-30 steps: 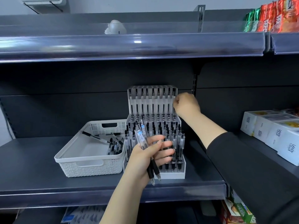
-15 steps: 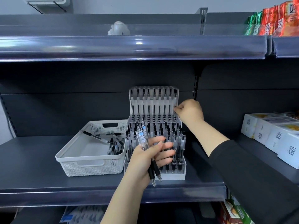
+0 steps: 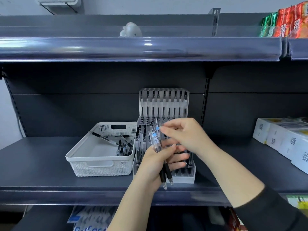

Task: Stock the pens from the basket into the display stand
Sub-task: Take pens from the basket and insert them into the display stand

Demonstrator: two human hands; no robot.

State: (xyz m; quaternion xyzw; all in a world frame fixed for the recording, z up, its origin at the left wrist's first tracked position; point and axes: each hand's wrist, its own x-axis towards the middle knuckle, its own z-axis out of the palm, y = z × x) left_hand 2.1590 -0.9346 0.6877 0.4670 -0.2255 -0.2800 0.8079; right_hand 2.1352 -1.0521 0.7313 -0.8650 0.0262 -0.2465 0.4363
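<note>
I see clear glossy plastic pens (image 3: 155,140), a white woven-textured plastic basket (image 3: 100,165), and a matt grey shelf (image 3: 41,165).

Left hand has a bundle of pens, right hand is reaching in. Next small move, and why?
Probably: the right hand pinches one pen from the bundle and draws it out upward. Its fingertips are at the bundle's upper ends and appear to hold nothing yet, while the left hand grips the pens in front of the display stand. More pens lie in the basket.
</note>
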